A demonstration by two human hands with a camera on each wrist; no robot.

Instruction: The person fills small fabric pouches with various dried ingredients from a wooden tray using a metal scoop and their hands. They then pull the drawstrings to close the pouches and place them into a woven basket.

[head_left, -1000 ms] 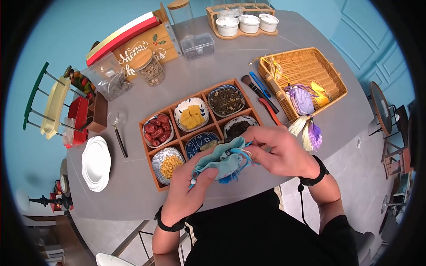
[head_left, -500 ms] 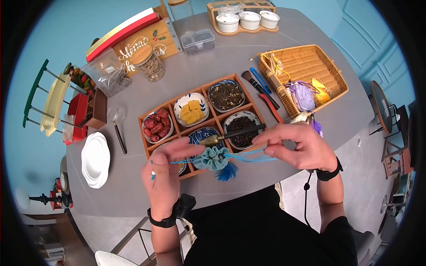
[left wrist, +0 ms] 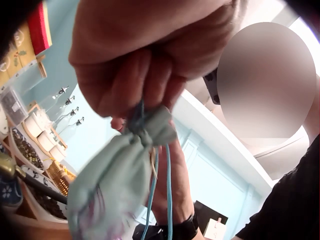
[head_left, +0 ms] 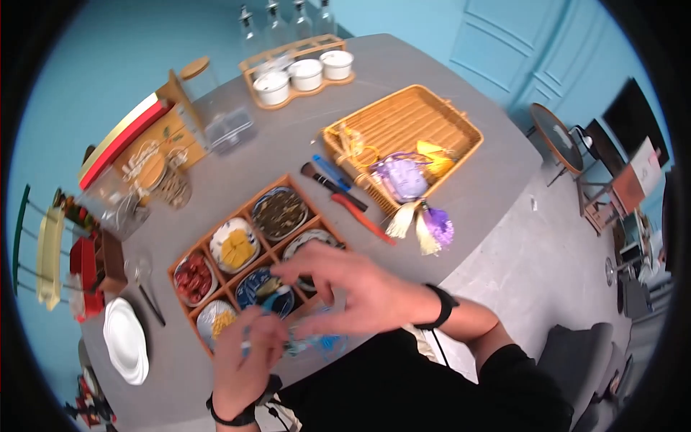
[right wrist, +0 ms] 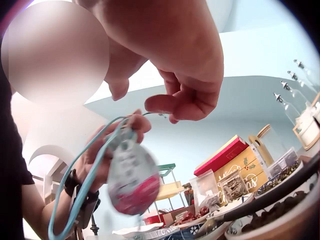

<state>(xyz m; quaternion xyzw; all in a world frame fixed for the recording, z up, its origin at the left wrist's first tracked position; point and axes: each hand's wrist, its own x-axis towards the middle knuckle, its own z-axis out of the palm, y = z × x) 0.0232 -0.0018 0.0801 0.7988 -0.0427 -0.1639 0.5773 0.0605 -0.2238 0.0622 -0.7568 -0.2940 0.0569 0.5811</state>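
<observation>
A pale blue-green drawstring pouch (left wrist: pixel 112 185) with pink patterning hangs from my left hand (head_left: pixel 248 353), whose fingers pinch it at its gathered neck. Light blue cords (right wrist: pixel 82 185) loop from that neck. My right hand (head_left: pixel 363 291) is beside the left one, thumb and fingers spread apart over the front of the divided wooden tray (head_left: pixel 317 212). In the right wrist view its fingers bend loosely near the cord end. The pouch is blurred and partly hidden in the head view. A blue tassel (head_left: pixel 330 344) shows below the right hand.
Bowls of red dates (head_left: pixel 193 277), yellow chunks (head_left: pixel 236 248) and dried leaves (head_left: pixel 279 212) sit in the tray. A dark-handled scoop (right wrist: pixel 272 192) lies across it. Beyond are a brush (head_left: pixel 327 183), red-handled tool (head_left: pixel 363 216) and wicker basket (head_left: pixel 410 126) holding a purple pouch (head_left: pixel 402 178).
The hands pulled the cords apart and the pouch mouth drew closed. Now the right hand has let go of the cords and the left grips the neck. The head view has turned right.
</observation>
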